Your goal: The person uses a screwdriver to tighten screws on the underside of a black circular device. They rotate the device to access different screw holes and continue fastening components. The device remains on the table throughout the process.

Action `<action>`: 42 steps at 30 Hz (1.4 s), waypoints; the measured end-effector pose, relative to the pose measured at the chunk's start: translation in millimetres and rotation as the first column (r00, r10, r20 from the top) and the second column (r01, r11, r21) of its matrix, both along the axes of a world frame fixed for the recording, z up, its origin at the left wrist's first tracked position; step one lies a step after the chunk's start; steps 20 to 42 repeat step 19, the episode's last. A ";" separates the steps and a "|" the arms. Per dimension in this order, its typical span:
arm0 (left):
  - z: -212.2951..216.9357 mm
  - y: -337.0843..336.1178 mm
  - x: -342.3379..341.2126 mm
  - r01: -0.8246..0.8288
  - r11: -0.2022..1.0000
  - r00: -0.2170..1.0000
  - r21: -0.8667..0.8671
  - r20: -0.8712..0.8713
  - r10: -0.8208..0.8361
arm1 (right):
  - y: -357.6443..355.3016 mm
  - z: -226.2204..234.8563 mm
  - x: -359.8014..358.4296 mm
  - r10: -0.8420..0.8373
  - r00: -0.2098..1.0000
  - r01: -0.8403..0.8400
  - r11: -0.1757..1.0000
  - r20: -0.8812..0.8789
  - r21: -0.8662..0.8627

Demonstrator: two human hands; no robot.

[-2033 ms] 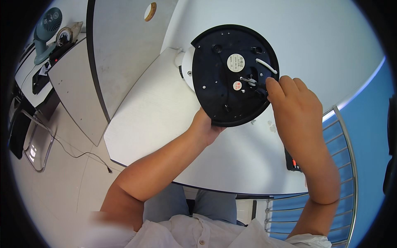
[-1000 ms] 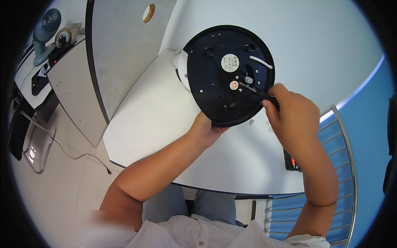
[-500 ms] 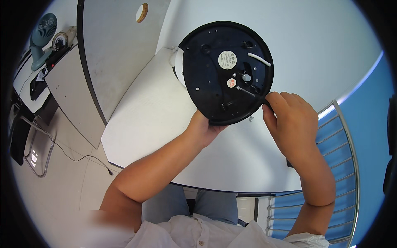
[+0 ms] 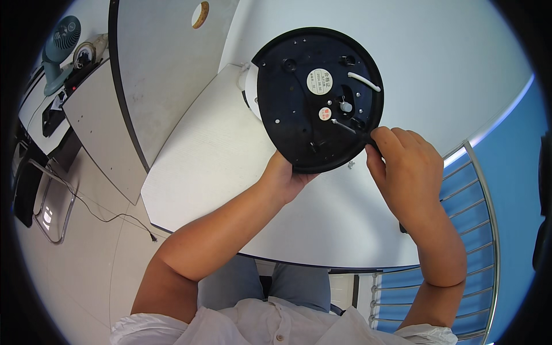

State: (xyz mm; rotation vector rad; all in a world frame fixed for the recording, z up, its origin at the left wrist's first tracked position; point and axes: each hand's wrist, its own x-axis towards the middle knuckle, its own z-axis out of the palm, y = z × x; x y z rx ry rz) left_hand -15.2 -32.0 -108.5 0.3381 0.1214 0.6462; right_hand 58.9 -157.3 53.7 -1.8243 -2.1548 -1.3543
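A round black base [image 4: 299, 138] of some appliance is tilted up above the table, its underside facing me. It bears two round paper stickers [image 4: 319, 81], a short white tube [image 4: 364, 81], a small pale knob [image 4: 345, 107] and several screws. My left hand [image 4: 286, 181] grips its lower rim from below, the fingers hidden behind. In my right hand [image 4: 405, 164], closed at the base's lower right edge, is a screwdriver [image 4: 347, 127] whose thin shaft reaches over the rim. Its tip meets a screw [image 4: 333, 121] near the smaller sticker. A white part [image 4: 251, 92] shows behind the base's left edge.
Several small loose screws [image 4: 351, 164] lie on the white table [image 4: 201, 178] below the base. A grey partition [image 4: 167, 75] stands at the left, with a fan [image 4: 62, 40] on a desk beyond. Metal railing [image 4: 480, 190] borders the right; a plugged cord [image 4: 123, 216] crosses the floor.
The black base has shifted very slightly right and up in view. Both hands keep their hold, and the screwdriver tip stays at the same screw.
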 end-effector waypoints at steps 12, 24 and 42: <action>0.8 -2.4 -0.9 -0.008 1.000 1.000 0.017 0.003 0.008 | 3.2 -0.4 4.5 0.050 0.995 -0.047 0.999 0.092 -0.027; -3.9 -0.8 2.9 0.010 1.000 1.000 0.027 0.009 -0.010 | 2.0 -0.3 2.9 0.033 0.998 -0.031 0.999 0.055 -0.043; -3.9 -0.8 2.9 0.010 1.000 1.000 0.027 0.009 -0.010 | 2.0 -0.3 2.9 0.033 0.998 -0.031 0.999 0.055 -0.043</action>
